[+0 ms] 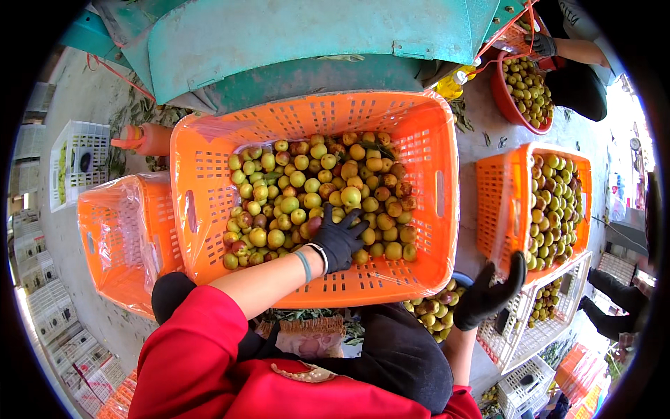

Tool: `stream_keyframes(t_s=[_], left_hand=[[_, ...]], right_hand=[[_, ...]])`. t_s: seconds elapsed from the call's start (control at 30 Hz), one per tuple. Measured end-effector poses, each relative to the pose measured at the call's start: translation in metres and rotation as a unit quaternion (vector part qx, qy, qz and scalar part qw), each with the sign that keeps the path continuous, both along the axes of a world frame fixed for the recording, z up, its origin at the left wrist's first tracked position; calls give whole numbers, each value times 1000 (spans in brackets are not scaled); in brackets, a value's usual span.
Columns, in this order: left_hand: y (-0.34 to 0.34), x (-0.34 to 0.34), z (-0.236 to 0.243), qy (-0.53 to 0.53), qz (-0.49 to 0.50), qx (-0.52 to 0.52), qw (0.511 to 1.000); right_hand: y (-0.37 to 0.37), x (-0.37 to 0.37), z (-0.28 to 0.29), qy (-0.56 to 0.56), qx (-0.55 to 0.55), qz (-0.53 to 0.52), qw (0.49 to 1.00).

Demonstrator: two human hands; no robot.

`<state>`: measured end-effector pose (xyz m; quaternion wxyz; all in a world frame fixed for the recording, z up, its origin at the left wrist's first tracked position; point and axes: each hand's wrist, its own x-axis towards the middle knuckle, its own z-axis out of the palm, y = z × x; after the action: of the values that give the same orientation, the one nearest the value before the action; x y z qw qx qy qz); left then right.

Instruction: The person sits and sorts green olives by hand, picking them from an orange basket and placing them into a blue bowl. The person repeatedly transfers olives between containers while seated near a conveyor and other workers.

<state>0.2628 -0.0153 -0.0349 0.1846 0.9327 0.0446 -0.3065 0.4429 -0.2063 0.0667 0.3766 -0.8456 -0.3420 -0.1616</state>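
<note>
My left hand [338,241], in a black glove, rests palm down among yellow-green and reddish round fruits [307,181] inside a large orange perforated crate [436,153]. Its fingers are spread, touching fruit; their tips are partly hidden. My right hand [488,297], also gloved in black, is raised outside that crate, fingers apart and empty, near a second orange crate [492,202] heaped with similar fruit. Below it, a blue-rimmed container of fruit [436,314] is partly hidden by my arm and leg.
An empty, plastic-lined orange crate [105,244] lies left, near white crates [59,188]. A turquoise metal machine [293,35] spans the top. A co-worker's gloved hand [541,45] is beside a red fruit tub [499,91]. White crates [523,370] and another person's dark-clad legs [614,293] are right.
</note>
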Motion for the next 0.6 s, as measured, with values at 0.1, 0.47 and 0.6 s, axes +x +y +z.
stream_keyframes(t_s=[0.1, 0.47, 0.6], left_hand=[[23, -7, -1, 5, 18, 32, 999], [136, -108, -40, 31, 147, 227, 962], [158, -152, -41, 49, 229, 271, 934]], right_hand=[[32, 2, -5, 201, -23, 136, 970], [153, -7, -115, 140, -539, 322, 766], [168, -20, -121, 175, -586, 298, 733]])
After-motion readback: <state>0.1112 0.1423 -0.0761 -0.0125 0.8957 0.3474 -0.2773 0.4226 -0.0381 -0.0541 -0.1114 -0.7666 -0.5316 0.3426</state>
